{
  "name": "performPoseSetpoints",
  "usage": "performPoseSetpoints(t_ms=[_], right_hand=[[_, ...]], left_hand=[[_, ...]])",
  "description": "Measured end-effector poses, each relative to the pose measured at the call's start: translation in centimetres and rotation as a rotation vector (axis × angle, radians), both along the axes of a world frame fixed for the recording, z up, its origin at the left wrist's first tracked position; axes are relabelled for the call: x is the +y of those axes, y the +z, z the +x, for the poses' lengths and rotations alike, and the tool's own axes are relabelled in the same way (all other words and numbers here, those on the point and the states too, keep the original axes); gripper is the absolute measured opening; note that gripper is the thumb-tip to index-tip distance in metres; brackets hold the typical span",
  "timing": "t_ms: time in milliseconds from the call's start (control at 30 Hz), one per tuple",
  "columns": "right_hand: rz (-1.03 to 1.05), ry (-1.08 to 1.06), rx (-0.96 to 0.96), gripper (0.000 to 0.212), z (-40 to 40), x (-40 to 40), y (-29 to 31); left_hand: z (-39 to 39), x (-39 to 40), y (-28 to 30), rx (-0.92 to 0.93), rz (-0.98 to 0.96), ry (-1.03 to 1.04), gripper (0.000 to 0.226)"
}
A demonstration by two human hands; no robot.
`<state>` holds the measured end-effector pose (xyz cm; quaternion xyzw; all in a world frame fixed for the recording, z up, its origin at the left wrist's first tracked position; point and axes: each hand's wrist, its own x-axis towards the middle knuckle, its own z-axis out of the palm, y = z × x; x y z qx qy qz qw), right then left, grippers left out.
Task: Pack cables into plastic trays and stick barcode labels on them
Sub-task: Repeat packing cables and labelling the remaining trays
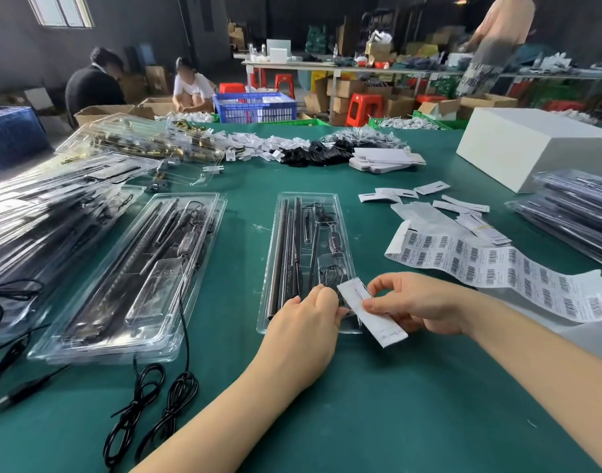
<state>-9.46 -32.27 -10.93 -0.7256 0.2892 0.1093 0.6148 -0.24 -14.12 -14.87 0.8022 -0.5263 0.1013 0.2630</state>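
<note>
- Head view: I read my left hand (306, 312) as bracing the clear plastic tray (309, 233) at its 6 o'clock end, fingers curled onto the lid so it cannot slide.
- Right hand (419, 302) pinches a white paper strip (373, 310), angled over the tray's 5 o'clock corner, probably for sticking.
- Glossy barcode label sheet (497, 264) lies at 3 o'clock; coiled black cables (149, 407) wait at 7 o'clock on the green surface (361, 404).
</note>
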Motion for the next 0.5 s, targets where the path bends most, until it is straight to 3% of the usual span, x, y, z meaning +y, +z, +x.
performPoseSetpoints(t_ms=[167, 367, 500], right_hand=[[0.045, -0.009, 0.009, 0.008, 1.4, -0.5, 0.0], [0.178, -0.321, -0.037, 0.009, 3.4, -0.9, -0.5], [0.299, -0.343, -0.04, 0.013, 4.0, 0.0, 0.1]], left_hand=[[0.0, 0.0, 0.1, 0.001, -0.025, 0.004, 0.023], [-0.3, 0.3, 1.0, -0.04, 0.051, -0.014, 0.022], [-0.3, 0.2, 0.9, -0.052, 0.023, 0.016, 0.024]])
